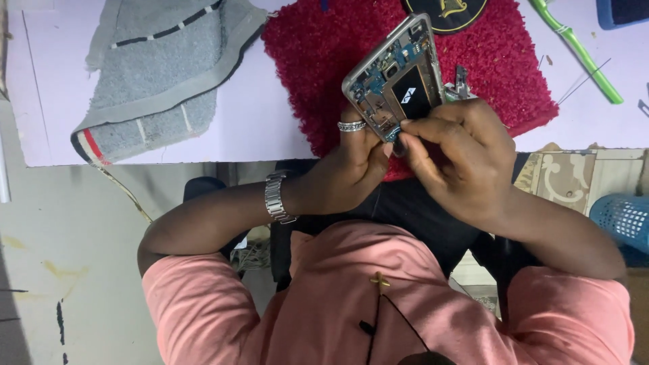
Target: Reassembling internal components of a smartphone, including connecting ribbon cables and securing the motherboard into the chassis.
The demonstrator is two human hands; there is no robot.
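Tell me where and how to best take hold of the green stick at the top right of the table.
Grip the green stick around its bare middle from above, fingers across its width. It lies flat and slanted on the table, and nothing lies on that stretch. Its upper end leaves the picture, so the middle is the safer bet.

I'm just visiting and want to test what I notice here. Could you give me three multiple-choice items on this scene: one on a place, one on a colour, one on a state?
1. Where is the grey towel?
A. Beside the red mat
B. On the person's lap
C. In the blue basket

2. What colour is the mat?
A. Green
B. Red
C. Yellow

3. What state is the phone in?
A. Sealed shut
B. Wrapped in cloth
C. Opened, circuit parts showing

Answers:
1. A, it lies flat on the table next to the mat.
2. B, its pile is deep red.
3. C, the left hand and right hand hold it with its insides bare.
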